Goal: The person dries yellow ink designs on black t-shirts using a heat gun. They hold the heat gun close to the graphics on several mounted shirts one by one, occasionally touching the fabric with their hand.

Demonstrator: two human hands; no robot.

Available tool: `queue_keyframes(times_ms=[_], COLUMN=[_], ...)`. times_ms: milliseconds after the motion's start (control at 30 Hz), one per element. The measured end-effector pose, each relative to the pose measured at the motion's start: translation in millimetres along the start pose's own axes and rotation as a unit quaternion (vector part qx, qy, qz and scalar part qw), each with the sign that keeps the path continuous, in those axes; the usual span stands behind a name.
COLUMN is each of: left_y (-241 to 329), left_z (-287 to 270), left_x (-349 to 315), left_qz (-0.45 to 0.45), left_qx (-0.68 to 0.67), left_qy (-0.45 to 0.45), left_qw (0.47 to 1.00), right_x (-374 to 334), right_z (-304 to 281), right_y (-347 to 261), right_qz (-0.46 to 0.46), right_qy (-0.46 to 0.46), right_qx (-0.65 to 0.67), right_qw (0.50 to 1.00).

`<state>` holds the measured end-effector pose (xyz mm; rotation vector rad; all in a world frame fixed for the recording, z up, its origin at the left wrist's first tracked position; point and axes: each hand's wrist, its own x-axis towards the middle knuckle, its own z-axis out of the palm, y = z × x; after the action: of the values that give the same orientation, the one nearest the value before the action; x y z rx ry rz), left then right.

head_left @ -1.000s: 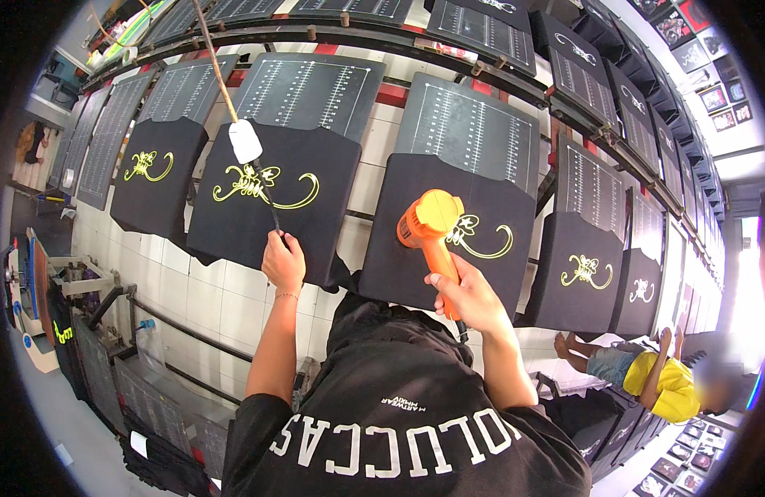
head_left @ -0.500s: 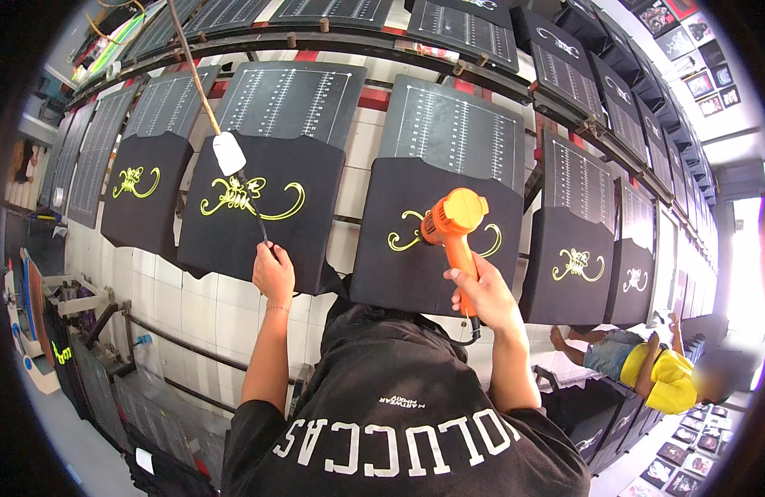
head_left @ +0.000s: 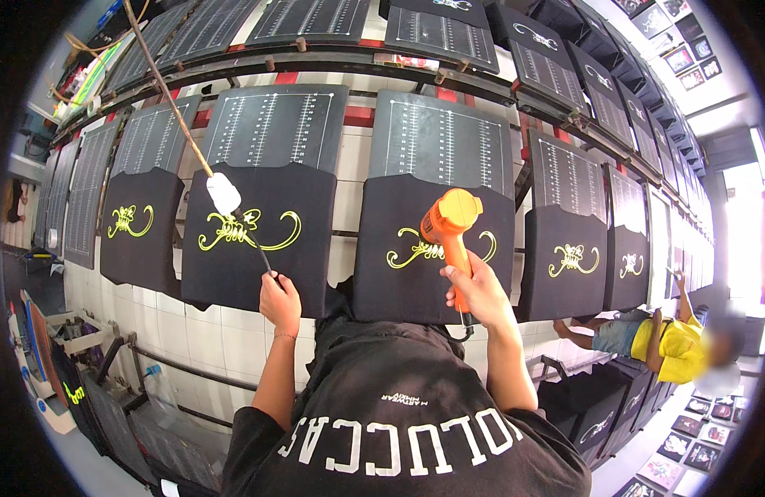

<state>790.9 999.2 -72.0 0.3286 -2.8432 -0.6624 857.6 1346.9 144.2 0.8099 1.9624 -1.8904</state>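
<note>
My right hand (head_left: pixel 484 291) is wrapped round the handle of an orange heat gun (head_left: pixel 455 214). The gun is over a black T-shirt (head_left: pixel 390 207) laid on a board, hiding the middle of its yellow swirl print (head_left: pixel 403 258). A black cord leaves the handle's lower end. My left hand (head_left: pixel 280 303) pinches a black cord (head_left: pixel 259 246) that runs up to a white socket block (head_left: pixel 224 193) hanging from a long brownish cable (head_left: pixel 171 103). Block and cord pass in front of another black T-shirt (head_left: pixel 308 269) with a yellow print (head_left: pixel 275 240).
Grey boards with white ruled scales (head_left: pixel 275 124) stand in rows, several dressed in printed black shirts. A dark metal rail (head_left: pixel 333 60) runs behind the near row. At the right, a person in a yellow top (head_left: pixel 674 344) is by the boards. A pipe rail (head_left: pixel 196 377) lies low left.
The view has shifted, so the left boards appear lower. The hanging socket block has swung slightly left, and its cord slants more. Both hands keep their holds; the heat gun stays over the same shirt.
</note>
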Motion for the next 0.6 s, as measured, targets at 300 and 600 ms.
queue_keyframes(times_ms=[300, 600], left_y=[-5, -8], left_z=[1, 3], left_x=[1, 2], left_qz=[0.024, 0.016], left_qx=[0.001, -0.01], left_qy=[-0.004, -0.014], left_qw=[1.0, 1.0], right_x=[16, 18], right_z=[25, 21], right_y=[-9, -1], right_qz=[-0.005, -0.017], right_qy=[-0.018, 0.007], right_qx=[0.015, 0.025], right_qw=[1.0, 1.0])
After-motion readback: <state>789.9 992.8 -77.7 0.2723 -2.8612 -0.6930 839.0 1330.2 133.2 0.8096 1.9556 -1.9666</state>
